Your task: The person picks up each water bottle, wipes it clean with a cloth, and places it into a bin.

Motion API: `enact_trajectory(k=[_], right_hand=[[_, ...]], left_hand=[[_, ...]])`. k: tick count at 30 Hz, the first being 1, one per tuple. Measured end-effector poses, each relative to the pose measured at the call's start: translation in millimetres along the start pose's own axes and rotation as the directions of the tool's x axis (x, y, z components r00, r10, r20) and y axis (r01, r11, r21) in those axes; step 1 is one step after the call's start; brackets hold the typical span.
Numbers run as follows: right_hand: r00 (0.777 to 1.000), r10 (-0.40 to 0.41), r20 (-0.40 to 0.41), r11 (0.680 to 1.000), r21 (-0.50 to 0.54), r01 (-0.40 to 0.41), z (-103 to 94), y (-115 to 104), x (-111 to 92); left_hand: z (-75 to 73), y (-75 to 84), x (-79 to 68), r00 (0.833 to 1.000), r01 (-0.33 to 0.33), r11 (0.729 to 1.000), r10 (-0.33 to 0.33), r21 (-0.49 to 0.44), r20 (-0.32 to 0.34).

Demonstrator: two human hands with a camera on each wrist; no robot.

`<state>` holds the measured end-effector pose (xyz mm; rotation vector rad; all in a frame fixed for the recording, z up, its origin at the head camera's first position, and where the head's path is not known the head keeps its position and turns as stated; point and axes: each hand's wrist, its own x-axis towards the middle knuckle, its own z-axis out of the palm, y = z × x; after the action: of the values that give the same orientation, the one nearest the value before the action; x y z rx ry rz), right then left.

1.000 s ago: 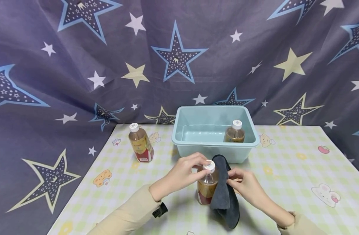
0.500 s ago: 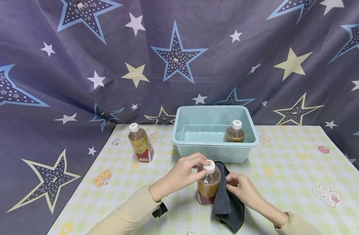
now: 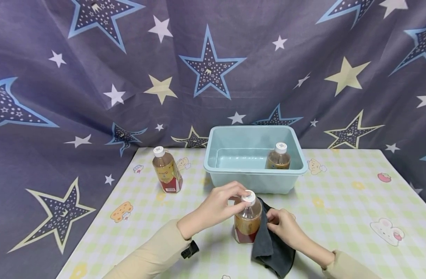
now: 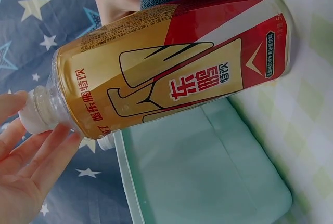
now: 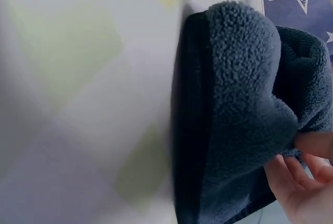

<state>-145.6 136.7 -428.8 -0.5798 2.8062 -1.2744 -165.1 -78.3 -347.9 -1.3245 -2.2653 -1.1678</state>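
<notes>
A drink bottle (image 3: 247,225) with a white cap and a gold and red label stands upright on the table. My left hand (image 3: 221,203) grips it by the cap and neck; in the left wrist view the fingers curl round the white cap (image 4: 35,110). At the bottle's right side hangs a dark grey cloth (image 3: 273,248), its lower part on the table. My right hand (image 3: 286,228) pinches the cloth between thumb and fingers, and the right wrist view shows the fleecy cloth (image 5: 239,89) folded over beside the hand.
Behind the bottle sits a light blue plastic basin (image 3: 248,180), with a second bottle (image 3: 278,159) standing inside at its right end. A third bottle (image 3: 167,172) is at the back left of the checked table (image 3: 338,217). A starry curtain (image 3: 261,73) hangs behind.
My right hand has slid the cloth downward and slightly right along the bottle's side, uncovering more of the label. The left hand and bottle have stayed in place.
</notes>
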Motion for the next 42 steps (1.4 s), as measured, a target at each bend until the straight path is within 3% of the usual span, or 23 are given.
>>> enact_trajectory(k=[7, 15, 22, 36, 42], right_hand=[[1.000, 0.001, 0.028, 0.998, 0.066, -0.003, -3.8, -2, 0], [0.997, -0.051, -0.050, 0.988, 0.140, 0.058, -17.1, -19, -2], [0.997, -0.007, -0.079, 0.983, 0.184, 0.021, -27.8, -34, -4], [0.978, -0.038, -0.207, 0.986, 0.150, 0.071, -33.2, -47, -4], [0.980, -0.027, -0.196, 0.986, 0.157, 0.059, -32.9, -47, -3]], left_hand=[[0.2, 1.0, -0.1, 1.000, 0.012, 1.000, -0.012, -0.017, -0.003], [0.5, 0.1, 0.0, 1.000, 0.013, 1.000, -0.013, -0.011, -0.004], [0.7, -1.7, -0.7, 1.000, 0.002, 1.000, -0.002, -0.012, -0.006], [0.4, -1.3, 0.1, 1.000, 0.002, 1.000, -0.003, -0.011, -0.007], [0.8, -2.0, -0.6, 1.000, -0.006, 1.000, 0.006, -0.005, -0.012]])
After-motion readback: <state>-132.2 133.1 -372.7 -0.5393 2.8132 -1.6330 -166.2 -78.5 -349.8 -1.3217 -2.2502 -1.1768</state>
